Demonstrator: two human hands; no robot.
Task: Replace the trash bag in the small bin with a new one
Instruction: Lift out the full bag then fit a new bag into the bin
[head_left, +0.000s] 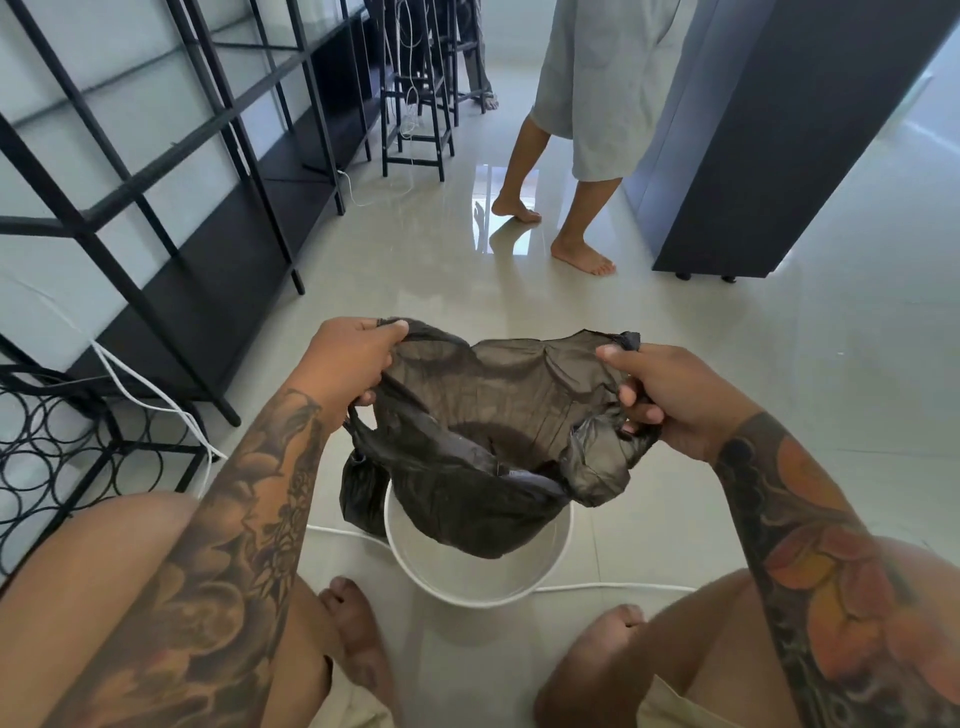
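- Head view looked down on a small white bin (470, 582) on the glossy tiled floor (779, 415); every place below was read from that bin.
- Left of the bin and farther back stood black shelving (156, 171), with a wire rack (62, 447) nearer the person and white cables (150, 395) trailing toward the bin's left side.
- Touching the bin's left wall sat a small dark knotted bundle (361, 493), probably the old bag, though that could not be confirmed.
- Above the bin and to its left, the left hand (353, 358) had fingers and thumb curled round the bag's rim, pinching a gathered edge.
- Directly over the bin hung the black trash bag (488, 415), mouth spread between both hands, its bottom sagging just inside the bin's opening.
- The film looked thin, near see-through where stretched, crinkled and limp: I judged it very light, soft, slippery and easy to tear, best held by bunched rim or handle loops, not by a single layer.
- Above the bin and to its right, the right hand (660, 400) clamped the opposite rim, fingers folded over bunched plastic.
- Beyond the bin, another person's bare legs (561, 208) stood by a dark cabinet (779, 135).
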